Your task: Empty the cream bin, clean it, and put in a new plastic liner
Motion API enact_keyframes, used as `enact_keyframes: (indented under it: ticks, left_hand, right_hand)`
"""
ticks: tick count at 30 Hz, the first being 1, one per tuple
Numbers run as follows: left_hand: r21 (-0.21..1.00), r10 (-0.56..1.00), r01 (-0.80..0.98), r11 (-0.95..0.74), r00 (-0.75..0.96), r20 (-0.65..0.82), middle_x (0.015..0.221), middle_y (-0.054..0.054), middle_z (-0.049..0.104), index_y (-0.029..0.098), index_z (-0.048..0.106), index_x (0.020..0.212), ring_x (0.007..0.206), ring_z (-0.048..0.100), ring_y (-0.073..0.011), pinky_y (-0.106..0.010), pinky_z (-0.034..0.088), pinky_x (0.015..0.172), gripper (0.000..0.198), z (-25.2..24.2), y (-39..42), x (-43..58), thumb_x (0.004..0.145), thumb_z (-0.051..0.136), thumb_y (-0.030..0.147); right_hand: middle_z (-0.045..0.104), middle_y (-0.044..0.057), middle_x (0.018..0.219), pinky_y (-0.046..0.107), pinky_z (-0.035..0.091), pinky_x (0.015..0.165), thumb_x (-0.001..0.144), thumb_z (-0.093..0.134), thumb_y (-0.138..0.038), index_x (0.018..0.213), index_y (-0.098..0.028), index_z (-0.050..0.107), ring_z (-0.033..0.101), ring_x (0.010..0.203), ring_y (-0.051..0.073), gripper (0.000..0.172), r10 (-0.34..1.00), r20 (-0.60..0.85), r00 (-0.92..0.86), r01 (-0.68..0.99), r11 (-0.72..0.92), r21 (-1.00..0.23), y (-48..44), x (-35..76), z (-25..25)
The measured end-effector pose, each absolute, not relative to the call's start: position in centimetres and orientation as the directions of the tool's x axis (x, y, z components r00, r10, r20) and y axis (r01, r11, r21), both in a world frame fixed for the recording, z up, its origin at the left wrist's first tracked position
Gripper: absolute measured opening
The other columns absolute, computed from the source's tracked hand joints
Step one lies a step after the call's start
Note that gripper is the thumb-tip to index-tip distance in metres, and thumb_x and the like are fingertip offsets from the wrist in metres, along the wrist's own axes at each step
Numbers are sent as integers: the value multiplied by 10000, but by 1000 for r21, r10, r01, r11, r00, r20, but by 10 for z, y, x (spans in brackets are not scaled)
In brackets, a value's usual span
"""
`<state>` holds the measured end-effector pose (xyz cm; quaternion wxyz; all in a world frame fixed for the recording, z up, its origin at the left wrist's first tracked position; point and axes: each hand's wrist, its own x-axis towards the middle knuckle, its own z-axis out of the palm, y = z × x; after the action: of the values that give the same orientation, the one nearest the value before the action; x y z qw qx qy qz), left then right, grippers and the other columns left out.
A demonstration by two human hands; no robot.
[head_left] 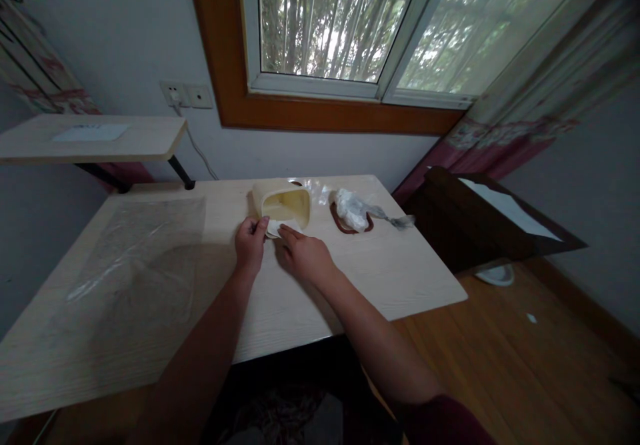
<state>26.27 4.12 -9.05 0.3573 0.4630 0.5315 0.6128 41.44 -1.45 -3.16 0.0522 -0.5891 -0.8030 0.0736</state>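
Observation:
A cream plastic bin point(257, 198) lies on its side on the table, its opening facing me. At the lower edge of that opening is a white, thin piece point(281, 226), perhaps tissue or a cloth; its kind is unclear. My left hand point(251, 241) pinches the left end of the white piece with thumb and fingers. From the right, my right hand point(306, 253) presses its fingers onto the same piece, the fingers close together. Right of the bin, a crumpled white plastic bag point(351, 210) rests partly over a brown-red ring point(371, 223).
A clear plastic sheet or bag point(145, 251) lies flat on the left of the wooden table point(400, 278). A raised shelf point(150, 139) with a paper stands at the back left. A dark brown stand point(440, 218) with paper is beyond the right edge, below the window.

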Motion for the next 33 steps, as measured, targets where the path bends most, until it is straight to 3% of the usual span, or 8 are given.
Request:
enact_keyframes:
  ticks: [6,14,24,33]
  left_hand:
    - [981,934,40,-188,-300,191,553,40,504,205,522,673,536,478,-113,-219,373,521,376,-91,41,266,848,683,497]
    - [983,935,30,-182,-305,182,548,48,501,208,527,676,527,479,-109,-219,393,540,375,-93,41,263,835,705,497]
    - [983,940,8,-184,-292,178,569,39,514,205,531,680,532,494,-111,-214,384,507,393,-93,42,266,825,706,525]
    - [985,937,21,-171,-306,169,556,44,513,210,528,677,525,500,-112,-220,408,534,410,-97,46,259,833,700,548]
  right_hand:
    - [387,89,1646,421,598,903,1003,413,-296,1549,-231,433,719,1104,271,550,985,-31,-172,979,168,-113,-7,426,-33]
    - [345,85,1668,389,583,937,974,458,-322,1594,-238,360,673,1204,267,634,955,-5,-297,932,289,-218,-20,397,-37]
    - [305,123,1682,435,600,890,987,426,-319,1594,-213,352,711,1121,289,621,981,-58,-186,975,177,-137,-9,417,-37]
    - [239,113,1708,407,588,920,977,431,-337,1618,-224,274,667,1200,277,670,949,7,-315,924,309,-224,-20,396,-42]
